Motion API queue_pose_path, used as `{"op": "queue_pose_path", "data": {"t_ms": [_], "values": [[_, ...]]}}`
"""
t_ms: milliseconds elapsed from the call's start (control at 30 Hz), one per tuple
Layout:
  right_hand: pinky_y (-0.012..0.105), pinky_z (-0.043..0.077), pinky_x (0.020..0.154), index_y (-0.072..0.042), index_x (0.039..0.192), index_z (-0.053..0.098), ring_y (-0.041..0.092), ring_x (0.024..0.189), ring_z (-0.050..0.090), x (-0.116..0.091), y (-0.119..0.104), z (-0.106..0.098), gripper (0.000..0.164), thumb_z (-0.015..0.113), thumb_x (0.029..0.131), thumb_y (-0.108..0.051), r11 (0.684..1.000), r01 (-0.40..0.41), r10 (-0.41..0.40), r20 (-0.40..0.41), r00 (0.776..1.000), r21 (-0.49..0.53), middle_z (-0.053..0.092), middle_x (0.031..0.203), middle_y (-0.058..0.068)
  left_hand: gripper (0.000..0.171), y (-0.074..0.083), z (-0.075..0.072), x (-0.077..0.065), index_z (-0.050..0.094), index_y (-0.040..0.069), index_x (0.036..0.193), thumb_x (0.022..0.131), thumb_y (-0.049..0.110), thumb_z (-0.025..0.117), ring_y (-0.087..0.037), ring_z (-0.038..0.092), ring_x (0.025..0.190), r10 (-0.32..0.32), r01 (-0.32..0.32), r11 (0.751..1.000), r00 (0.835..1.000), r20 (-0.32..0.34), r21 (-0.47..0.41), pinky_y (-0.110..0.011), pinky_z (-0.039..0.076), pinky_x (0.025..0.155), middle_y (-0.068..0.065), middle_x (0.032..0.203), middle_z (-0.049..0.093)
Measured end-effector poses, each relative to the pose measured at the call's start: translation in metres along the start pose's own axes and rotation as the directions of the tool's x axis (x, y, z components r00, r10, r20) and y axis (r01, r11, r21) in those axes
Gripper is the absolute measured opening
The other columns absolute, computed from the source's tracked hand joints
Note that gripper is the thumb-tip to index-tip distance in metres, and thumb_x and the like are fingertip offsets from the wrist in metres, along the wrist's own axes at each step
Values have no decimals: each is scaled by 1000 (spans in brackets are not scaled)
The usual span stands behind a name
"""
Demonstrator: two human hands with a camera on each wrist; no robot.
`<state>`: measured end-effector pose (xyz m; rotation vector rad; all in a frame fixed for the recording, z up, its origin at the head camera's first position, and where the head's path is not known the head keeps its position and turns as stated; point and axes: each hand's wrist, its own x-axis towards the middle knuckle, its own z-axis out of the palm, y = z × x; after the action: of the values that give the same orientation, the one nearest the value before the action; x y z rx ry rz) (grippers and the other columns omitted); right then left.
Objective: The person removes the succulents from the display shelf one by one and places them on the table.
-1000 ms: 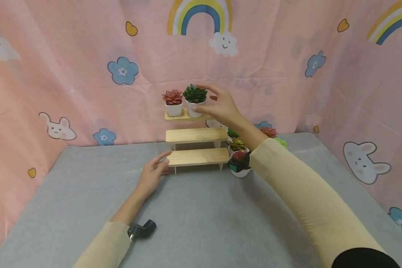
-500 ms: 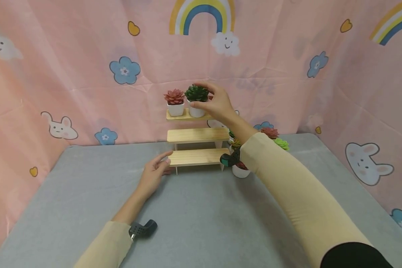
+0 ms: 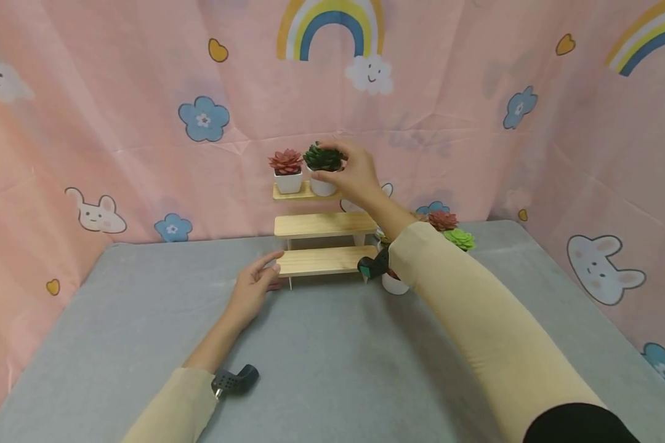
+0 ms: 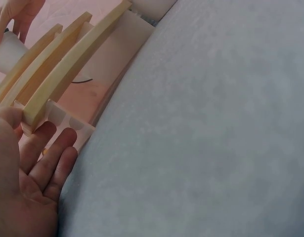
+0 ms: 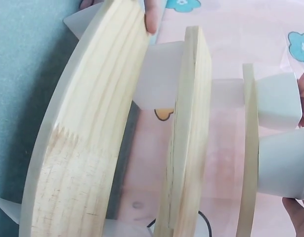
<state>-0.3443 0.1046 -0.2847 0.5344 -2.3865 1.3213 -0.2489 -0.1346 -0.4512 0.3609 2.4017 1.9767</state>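
Observation:
A three-step wooden display stand [image 3: 327,261] with pale tiers stands at the back of the table. On its top tier sit a red succulent [image 3: 286,163] in a squarish white pot and a dark green succulent [image 3: 324,159] in a round white pot [image 5: 285,163]. My right hand [image 3: 357,175] holds the green plant's pot from its right side, thumb low and index finger up by the leaves. With thumb above and fingers beneath, my left hand [image 3: 250,289] pinches the left end of the lowest tier [image 4: 67,69].
Right of the stand, partly behind my right forearm, are more potted succulents: a white pot [image 3: 394,285] in front, a red one [image 3: 442,220] and a bright green one [image 3: 459,239] behind. A pink printed curtain [image 3: 144,147] rises behind the grey table [image 3: 321,363].
My right wrist and forearm have swung left and the fingers have drawn in closer around the green succulent. More of the bright green plant shows. My left hand stays on the stand.

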Motion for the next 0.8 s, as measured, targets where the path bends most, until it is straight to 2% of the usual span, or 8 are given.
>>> {"op": "queue_pose_path", "data": {"t_ms": [133, 233, 433, 567, 800], "values": [[49, 50, 112, -12, 132, 67, 26, 136, 55, -6, 2, -5, 52, 85, 83, -19, 1000, 6, -6, -11, 1000, -10, 61, 143, 7, 40, 0, 2, 0, 55, 12, 145, 107, 25, 52, -35, 72, 109, -5, 5, 1000, 1000, -11, 5, -38, 62, 91, -25, 125, 70], [48, 52, 108, -13, 131, 68, 25, 135, 55, -13, 5, -14, 52, 86, 83, -19, 1000, 8, -9, -30, 1000, -16, 62, 143, 6, 39, 1, 4, -1, 56, 13, 144, 107, 24, 53, -35, 72, 109, -16, 16, 1000, 1000, -12, 6, -38, 63, 91, -24, 125, 70], [47, 56, 102, -13, 131, 69, 24, 133, 59, -32, 2, -39, 52, 86, 82, -17, 998, 44, -42, -61, 997, 40, 61, 145, 5, 40, 3, 6, 0, 55, 13, 145, 107, 24, 52, -34, 72, 107, -19, 19, 1000, 1000, -18, 16, -38, 63, 91, -25, 124, 70], [45, 56, 104, -13, 129, 69, 22, 129, 61, -50, -4, -57, 50, 86, 82, -16, 996, 64, -58, -87, 994, 60, 63, 142, 4, 40, 3, 5, 0, 55, 13, 145, 107, 25, 52, -34, 72, 107, -23, 23, 1000, 1000, -20, 13, -36, 63, 91, -24, 126, 69], [30, 59, 99, -13, 127, 71, 17, 124, 65, -82, -6, -82, 49, 86, 81, -11, 992, 105, -93, -160, 983, 73, 65, 139, 2, 40, 3, 2, -1, 54, 12, 146, 107, 24, 52, -35, 72, 108, -18, 18, 1000, 1000, -14, 6, -36, 63, 90, -26, 126, 69]]}}
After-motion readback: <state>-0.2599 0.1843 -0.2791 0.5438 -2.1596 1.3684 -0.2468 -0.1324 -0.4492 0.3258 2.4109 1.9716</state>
